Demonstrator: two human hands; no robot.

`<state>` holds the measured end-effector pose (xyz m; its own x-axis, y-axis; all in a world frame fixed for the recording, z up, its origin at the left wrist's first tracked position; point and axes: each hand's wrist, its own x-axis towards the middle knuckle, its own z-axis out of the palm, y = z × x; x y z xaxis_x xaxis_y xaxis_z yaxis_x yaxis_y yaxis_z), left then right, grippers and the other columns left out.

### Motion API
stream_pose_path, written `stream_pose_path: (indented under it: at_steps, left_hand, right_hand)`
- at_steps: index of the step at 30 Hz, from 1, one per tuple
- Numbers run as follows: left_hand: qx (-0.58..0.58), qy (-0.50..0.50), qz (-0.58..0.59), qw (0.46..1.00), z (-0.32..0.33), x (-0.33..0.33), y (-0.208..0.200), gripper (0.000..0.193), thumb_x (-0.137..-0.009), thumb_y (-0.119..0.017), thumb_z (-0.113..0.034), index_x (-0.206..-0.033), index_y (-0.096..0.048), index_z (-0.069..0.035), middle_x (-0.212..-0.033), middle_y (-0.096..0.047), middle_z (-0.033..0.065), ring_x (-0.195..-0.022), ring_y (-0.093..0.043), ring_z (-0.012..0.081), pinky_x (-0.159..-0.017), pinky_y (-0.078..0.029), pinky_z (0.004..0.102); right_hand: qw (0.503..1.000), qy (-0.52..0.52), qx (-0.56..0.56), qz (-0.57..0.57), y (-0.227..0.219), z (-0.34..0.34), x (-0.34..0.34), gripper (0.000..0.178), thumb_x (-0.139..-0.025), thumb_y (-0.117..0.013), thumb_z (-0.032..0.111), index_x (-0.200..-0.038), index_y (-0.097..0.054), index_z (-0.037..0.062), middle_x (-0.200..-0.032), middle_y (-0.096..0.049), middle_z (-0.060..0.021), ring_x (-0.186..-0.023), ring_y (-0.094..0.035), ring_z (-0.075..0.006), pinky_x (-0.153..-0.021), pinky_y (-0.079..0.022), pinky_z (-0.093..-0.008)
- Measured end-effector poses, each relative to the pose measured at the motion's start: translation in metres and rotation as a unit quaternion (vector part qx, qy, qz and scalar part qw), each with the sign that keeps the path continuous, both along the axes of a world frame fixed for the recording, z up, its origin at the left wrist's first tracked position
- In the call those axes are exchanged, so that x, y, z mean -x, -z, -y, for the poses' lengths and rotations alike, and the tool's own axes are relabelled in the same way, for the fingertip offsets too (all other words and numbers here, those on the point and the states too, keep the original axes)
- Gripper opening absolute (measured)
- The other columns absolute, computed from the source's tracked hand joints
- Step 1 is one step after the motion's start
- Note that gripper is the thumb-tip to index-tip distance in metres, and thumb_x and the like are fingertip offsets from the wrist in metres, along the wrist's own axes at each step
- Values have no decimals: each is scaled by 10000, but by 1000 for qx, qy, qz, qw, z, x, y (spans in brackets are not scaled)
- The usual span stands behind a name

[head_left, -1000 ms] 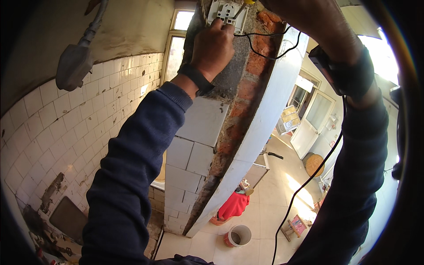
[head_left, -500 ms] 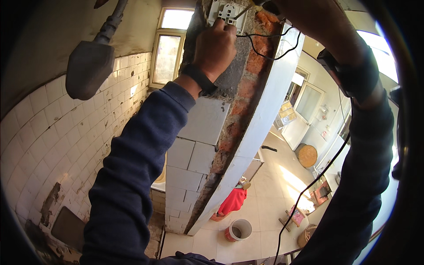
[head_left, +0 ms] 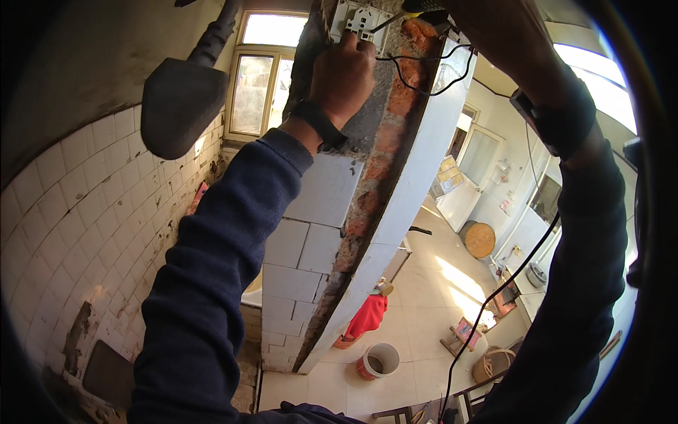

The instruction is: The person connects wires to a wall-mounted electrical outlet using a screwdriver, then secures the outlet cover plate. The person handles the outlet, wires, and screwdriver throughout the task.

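A white socket plate point(head_left: 360, 21) sits at the top of a bare brick and cement wall end point(head_left: 395, 120). My left hand point(head_left: 344, 74), a dark watch on its wrist, is closed with its fingers on the plate's lower edge. My right hand point(head_left: 459, 13) is mostly cut off by the top edge and grips a screwdriver point(head_left: 399, 13) with a yellow and black handle. The screwdriver's tip points at the plate. Thin black wires point(head_left: 424, 74) loop out of the wall just right of my left hand.
A dark shower head point(head_left: 182, 106) hangs at the left before a white tiled wall point(head_left: 78, 212) and a window point(head_left: 258, 85). Below lie a red cloth point(head_left: 367, 316), a white bucket point(head_left: 378, 360), a round wooden lid point(head_left: 480, 239) and a hanging black cable point(head_left: 487, 304).
The view has shifted, so the shower head and window sit further right and the socket plate shows more fully. Both hands stay at the plate.
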<state>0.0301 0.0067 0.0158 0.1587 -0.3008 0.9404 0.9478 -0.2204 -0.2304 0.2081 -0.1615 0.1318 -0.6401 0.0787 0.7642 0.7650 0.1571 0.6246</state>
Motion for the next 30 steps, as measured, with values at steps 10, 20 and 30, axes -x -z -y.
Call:
stream_pose_path:
  at_steps: [10, 20, 30]
  left_hand:
    - [1, 10, 4, 1000, -1, -1, 2, 24, -867, -644, -72, -877, -656, -53, -895, -637, 153, -689, -699, 330, -601, -594, 435]
    - [18, 2, 17, 1000, 1, -1, 3, 147, -827, -668, -37, -972, -689, -38, -953, -657, 156, -710, -704, 347, -626, -599, 429]
    - [21, 9, 17, 1000, 0, -1, 3, 118, -826, -660, -31, -942, -679, -42, -926, -646, 151, -697, -700, 351, -618, -595, 430]
  right_hand:
    - [999, -10, 44, 8, 11, 8, 11, 182, -983, -590, 106, -1130, -528, 17, -1080, -607, -212, -983, -641, -377, -812, -537, -482]
    - [989, -115, -34, 87, 17, 3, -1, 223, -1009, -616, 194, -1130, -525, 29, -1005, -613, -186, -965, -628, -382, -829, -513, -483]
    - [985, -156, -25, 76, 23, 0, -3, 212, -1008, -616, 175, -1097, -521, 7, -985, -608, -195, -913, -640, -384, -786, -520, -476]
